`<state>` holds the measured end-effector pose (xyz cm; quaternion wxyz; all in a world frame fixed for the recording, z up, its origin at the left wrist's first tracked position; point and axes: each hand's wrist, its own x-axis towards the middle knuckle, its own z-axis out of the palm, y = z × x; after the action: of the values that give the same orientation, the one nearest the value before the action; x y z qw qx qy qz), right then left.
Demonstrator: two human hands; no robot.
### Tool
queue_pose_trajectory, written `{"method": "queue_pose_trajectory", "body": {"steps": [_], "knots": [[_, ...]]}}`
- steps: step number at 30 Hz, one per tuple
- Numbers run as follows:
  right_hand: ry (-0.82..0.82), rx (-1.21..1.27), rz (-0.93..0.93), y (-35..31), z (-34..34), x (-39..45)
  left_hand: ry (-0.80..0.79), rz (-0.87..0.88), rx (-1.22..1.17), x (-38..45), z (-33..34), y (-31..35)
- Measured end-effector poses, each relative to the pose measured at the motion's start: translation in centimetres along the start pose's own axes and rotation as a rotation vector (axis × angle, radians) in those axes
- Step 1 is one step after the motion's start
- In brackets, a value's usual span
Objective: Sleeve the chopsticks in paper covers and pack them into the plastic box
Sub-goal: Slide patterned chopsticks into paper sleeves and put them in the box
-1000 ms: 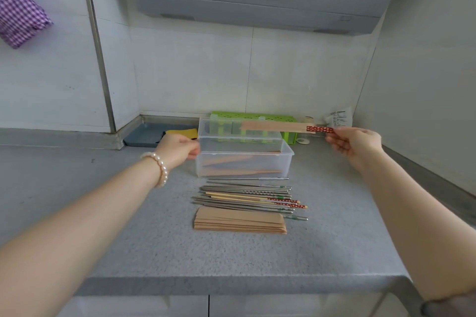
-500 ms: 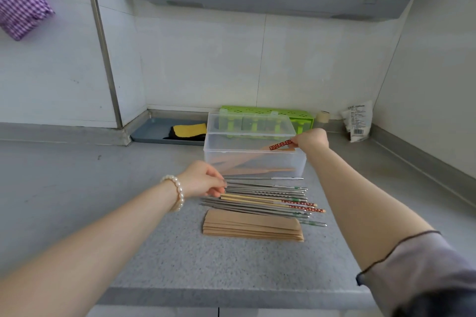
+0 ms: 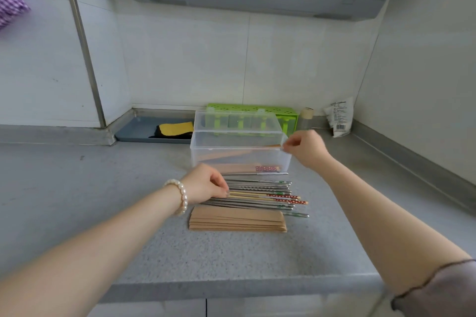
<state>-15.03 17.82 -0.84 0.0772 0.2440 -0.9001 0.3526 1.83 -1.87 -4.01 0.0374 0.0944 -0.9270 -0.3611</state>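
Observation:
The clear plastic box [image 3: 203,154] stands open on the counter, its lid up behind it. Sleeved chopsticks [image 3: 247,168] lie inside it, one pair showing red dotted ends. My right hand [image 3: 306,148] hovers over the box's right rim with loosely curled fingers that hold nothing. In front of the box lies a pile of loose chopsticks [image 3: 260,194], metal and wooden. My left hand [image 3: 204,183] is at their left ends, its fingertips pinching a wooden pair. A stack of brown paper covers [image 3: 237,220] lies nearest me.
A green perforated holder [image 3: 288,113] stands behind the box. A blue tray [image 3: 134,131] with a yellow and black cloth sits at the back left. A small jar [image 3: 306,117] and a white packet [image 3: 340,117] are in the back right corner, and the counter edge [image 3: 231,288] is near me.
My right hand carried a sleeved pair down into the box and let it go. My left hand left the box's left side and came down onto the loose chopsticks.

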Motion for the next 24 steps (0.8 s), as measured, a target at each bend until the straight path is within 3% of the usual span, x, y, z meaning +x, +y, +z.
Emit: {"method": "queue_pose_trajectory", "body": {"steps": [3,5,11,21,24], "knots": [[-0.388,-0.159,-0.012,1.6,-0.5,-2.7,-0.031,0.044,0.106,-0.2,1.1,0.8],[-0.456,-0.210,0.024,3.2,-0.1,-4.0,-0.039,0.071,0.181,-0.4,1.8,1.2],[-0.408,-0.202,0.048,5.7,0.3,-5.8,-0.076,0.115,0.345,-1.2,2.9,1.6],[-0.352,-0.146,0.049,6.4,0.7,-6.8,-0.015,0.084,0.351,-1.4,3.7,1.2],[-0.339,-0.025,0.066,6.0,-0.4,-7.1,0.003,0.091,0.331,-1.4,3.5,1.4]]}}
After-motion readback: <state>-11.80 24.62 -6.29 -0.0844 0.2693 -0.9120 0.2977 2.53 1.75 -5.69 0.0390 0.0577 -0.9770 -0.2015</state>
